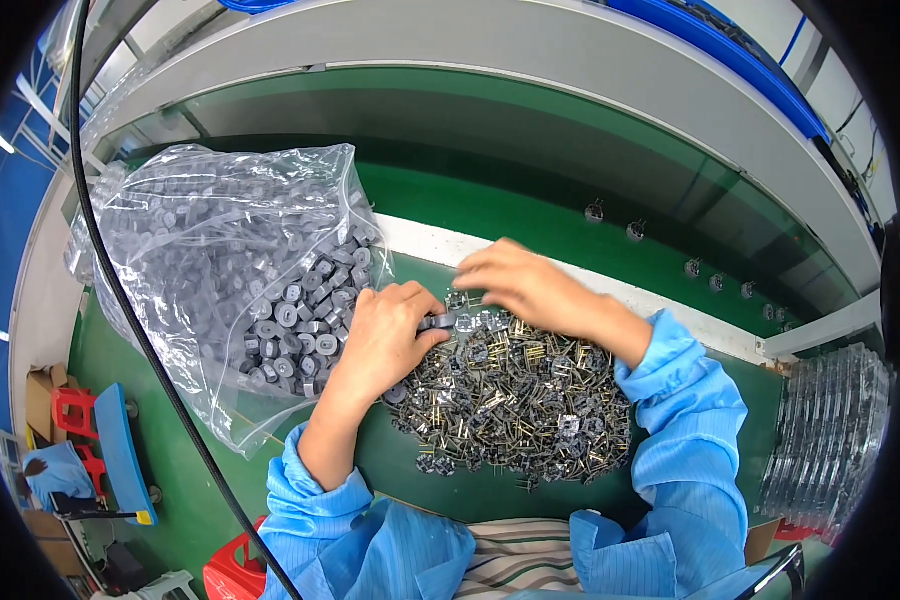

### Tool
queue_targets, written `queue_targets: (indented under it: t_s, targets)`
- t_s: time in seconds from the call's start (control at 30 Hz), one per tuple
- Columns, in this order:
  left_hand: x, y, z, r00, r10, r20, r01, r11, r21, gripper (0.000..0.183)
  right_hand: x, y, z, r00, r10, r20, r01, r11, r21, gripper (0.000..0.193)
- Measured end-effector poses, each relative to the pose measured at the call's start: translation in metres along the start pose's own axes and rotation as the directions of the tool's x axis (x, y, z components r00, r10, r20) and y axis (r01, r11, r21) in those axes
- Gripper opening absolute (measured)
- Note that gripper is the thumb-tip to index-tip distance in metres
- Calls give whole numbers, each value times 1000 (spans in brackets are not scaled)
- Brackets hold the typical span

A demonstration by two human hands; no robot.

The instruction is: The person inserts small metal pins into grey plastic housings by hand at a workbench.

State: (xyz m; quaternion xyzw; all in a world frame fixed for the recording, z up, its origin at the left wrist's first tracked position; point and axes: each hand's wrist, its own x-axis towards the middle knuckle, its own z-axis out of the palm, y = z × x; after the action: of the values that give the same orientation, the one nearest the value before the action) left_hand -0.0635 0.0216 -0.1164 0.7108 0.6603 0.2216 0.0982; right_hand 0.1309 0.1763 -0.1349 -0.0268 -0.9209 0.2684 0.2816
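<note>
- Grey small part (435,322) is sitting in the person's left hand (385,330), at the far edge of a heap of pinned components (520,400).
- That hand is pinching it, thumb and fingers nearly closed.
- Right hand (530,287) is arching near it, fingers half bent and looking blurred; I cannot tell whether it is gripping anything.
- Clear bag (240,178) is lying left, holding grey round pieces (315,310).
- Clear trays (830,440) are standing stacked at right.

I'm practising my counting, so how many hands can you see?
2: the left hand, beside the clear bag, and the right hand, at the far edge of the pinned parts. Hands of the person in the background can't be made out.
</note>
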Motion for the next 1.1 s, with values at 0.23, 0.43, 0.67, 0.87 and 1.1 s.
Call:
queue_targets:
  t_s: [0.23, 0.43, 0.67, 0.87, 1.1]
  targets:
    - [8, -1, 5, 971, -67, -231, 37, 991, -130, 12, -10, 4, -6, 821, 543, 174, -552, 834, -2, 15]
    - [9, 8, 6, 962, -269, -47, 62, 383, -922, 17, -13, 4, -19, 888, 449, 102, -413, 874, -256, 11]
    - [8, 7, 8, 961, -179, 209, 213, 6, -977, 23, -11, 11, -38, 879, 249, 407, -282, 959, 22, 22]
    - [7, 7, 6, 937, -89, 338, 311, -225, -923, 30, -2, 0, -40, 801, 469, 371, -520, 853, 44, 11]
    - [6, 16, 23, 989, -68, 135, 148, 251, -957, 17, -6, -26, -11, 868, 445, 221, -472, 601, 645, 7]
